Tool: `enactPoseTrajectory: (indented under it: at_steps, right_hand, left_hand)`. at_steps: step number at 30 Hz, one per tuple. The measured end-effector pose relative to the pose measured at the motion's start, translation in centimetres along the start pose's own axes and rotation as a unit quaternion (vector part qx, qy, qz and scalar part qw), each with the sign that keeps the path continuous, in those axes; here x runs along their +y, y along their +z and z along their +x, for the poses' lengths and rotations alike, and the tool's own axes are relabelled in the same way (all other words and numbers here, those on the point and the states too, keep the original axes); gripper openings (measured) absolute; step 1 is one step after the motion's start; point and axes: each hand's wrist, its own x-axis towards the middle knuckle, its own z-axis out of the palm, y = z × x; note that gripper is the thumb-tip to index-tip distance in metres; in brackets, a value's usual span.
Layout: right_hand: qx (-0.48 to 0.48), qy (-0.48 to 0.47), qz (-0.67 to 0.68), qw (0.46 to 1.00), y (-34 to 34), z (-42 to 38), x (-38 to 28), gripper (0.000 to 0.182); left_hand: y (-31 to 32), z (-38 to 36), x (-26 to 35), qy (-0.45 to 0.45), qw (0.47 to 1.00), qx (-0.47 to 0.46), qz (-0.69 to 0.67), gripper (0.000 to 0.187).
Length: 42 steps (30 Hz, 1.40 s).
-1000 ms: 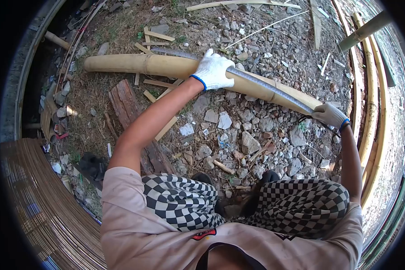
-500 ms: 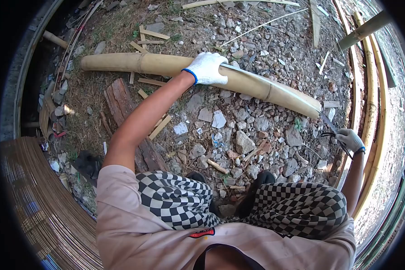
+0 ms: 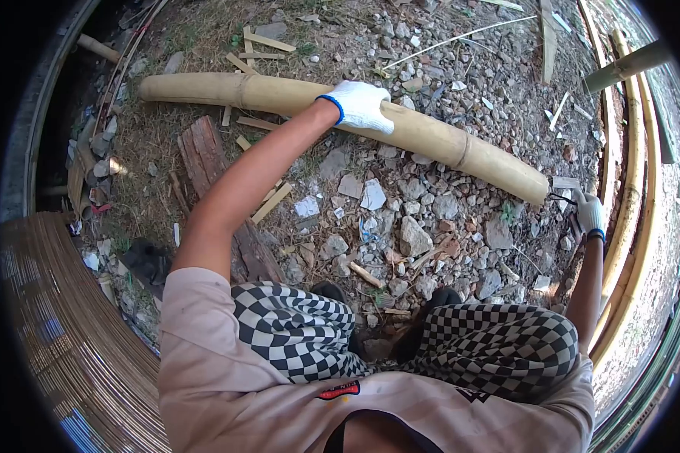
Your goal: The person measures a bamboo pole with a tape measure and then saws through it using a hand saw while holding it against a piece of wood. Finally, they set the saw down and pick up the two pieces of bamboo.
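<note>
On the upper face of the bamboo pole [image 3: 438, 140], the left hand [image 3: 361, 106], in a white glove with a blue cuff, lies palm-down with fingers curled over the curve, pressing rather than fully encircling it. The right hand [image 3: 589, 213], gloved the same way, sits just beside the pole's near right end, closed around a dark handle [image 3: 563, 199]; the tool's working part cannot be made out. The pole lies diagonally on the gravel ground [image 3: 431, 219], running from upper left down to the right, its cut end close to the right hand. Below the pole, loose stones and a pale flat rock [image 3: 373, 195] cover the ground. Left of the forearm lies a weathered wooden plank [image 3: 208, 158], with thin bamboo splinters [image 3: 268, 202] around it. Long bamboo strips [image 3: 635, 151] curve along the right edge. A bundle of fine slats [image 3: 68, 332] fills the lower left
</note>
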Motion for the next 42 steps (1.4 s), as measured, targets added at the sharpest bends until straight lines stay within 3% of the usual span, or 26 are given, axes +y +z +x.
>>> enactPoseTrajectory:
  at_steps: [3,4,5,6,7,9,11,12,15,17,20,27,28,29,30,32,34,35,37,39,40,42]
  right_hand:
    - [0.099,-0.083,0.009,0.992,6.0,3.2,5.6,0.039]
    - [0.027,0.001,0.026,0.999,5.6,2.3,3.4,0.035]
    - [0.050,-0.044,0.030,0.997,7.3,3.4,4.7,0.033]
    - [0.076,-0.126,0.012,0.989,8.3,3.9,5.3,0.031]
    - [0.062,-0.130,-0.122,0.982,7.2,3.4,3.4,0.035]
    - [0.033,-0.113,-0.257,0.959,3.4,1.5,-3.1,0.038]
    - [-0.143,-0.196,-0.274,0.931,0.0,0.4,-11.2,0.043]
    - [-0.220,-0.272,-0.216,0.912,-2.5,-2.3,-17.3,0.040]
    - [-0.428,-0.416,-0.110,0.795,-8.3,-12.5,-36.1,0.029]
    - [-0.522,-0.507,-0.121,0.675,-9.9,-16.3,-44.7,0.020]
    - [-0.431,-0.614,-0.238,0.617,-12.0,-21.9,-56.5,0.022]
    - [-0.319,-0.802,-0.389,0.322,-6.0,-34.5,-73.3,0.033]
    - [-0.327,-0.838,-0.345,0.268,-1.4,-36.8,-75.3,0.044]
    - [-0.342,-0.823,-0.303,0.337,1.8,-40.2,-77.0,0.043]
    - [-0.358,-0.820,-0.267,0.358,5.8,-43.2,-78.7,0.041]
    - [-0.225,-0.927,-0.138,0.266,14.7,-49.5,-81.6,0.041]
    - [-0.245,-0.932,-0.122,0.238,20.6,-57.4,-83.9,0.054]
    - [-0.254,-0.933,-0.071,0.243,24.6,-60.8,-84.7,0.058]
    - [-0.254,-0.930,-0.021,0.264,29.1,-65.6,-85.2,0.037]
    - [-0.136,-0.954,-0.025,0.265,31.4,-68.7,-84.8,0.056]
    - [-0.089,-0.955,0.035,0.282,32.5,-69.5,-84.4,0.041]
    - [-0.015,-0.947,0.051,0.317,34.3,-71.0,-84.0,0.029]
  left_hand:
    - [-0.2,0.4,-0.2,0.014,1.000,-0.023,-0.001,0.073]
    - [0.1,0.8,-0.5,0.020,0.999,-0.025,0.005,0.074]
    - [0.3,1.1,-0.7,0.027,0.999,-0.027,0.011,0.075]
    - [0.1,0.7,-0.7,0.027,0.999,-0.025,0.006,0.077]
    - [0.0,0.4,-0.5,0.028,0.999,-0.021,0.000,0.079]
    - [1.0,1.4,-1.0,0.021,1.000,-0.020,0.011,0.082]
    - [1.2,2.1,-1.1,0.005,0.999,-0.046,-0.003,0.082]
    - [1.3,1.9,-1.1,0.000,1.000,-0.024,-0.012,0.082]
    - [1.1,0.5,-0.3,-0.021,0.999,-0.001,-0.040,0.082]
    - [1.5,0.3,0.0,-0.038,0.997,0.042,-0.044,0.080]
    - [2.9,2.6,-0.3,-0.056,0.994,0.055,-0.075,0.078]
    - [0.8,0.3,-1.8,-0.074,0.977,0.163,-0.115,0.073]
    - [0.9,-0.2,-2.7,-0.081,0.974,0.174,-0.120,0.072]
    - [0.9,1.4,-2.6,-0.073,0.973,0.186,-0.120,0.072]
    - [0.7,1.0,-3.1,-0.073,0.970,0.195,-0.125,0.071]
    - [0.6,0.7,-3.8,-0.075,0.966,0.212,-0.130,0.070]
    - [0.7,0.3,-4.4,-0.071,0.962,0.227,-0.136,0.068]
    - [0.8,0.5,-4.6,-0.071,0.960,0.231,-0.140,0.068]
    - [1.0,0.5,-5.0,-0.064,0.958,0.241,-0.141,0.066]
    - [1.3,-0.1,-5.7,-0.066,0.955,0.250,-0.148,0.065]
    - [1.7,-0.3,-5.8,-0.065,0.954,0.251,-0.151,0.064]
    - [1.7,-0.3,-5.7,-0.062,0.952,0.256,-0.154,0.063]
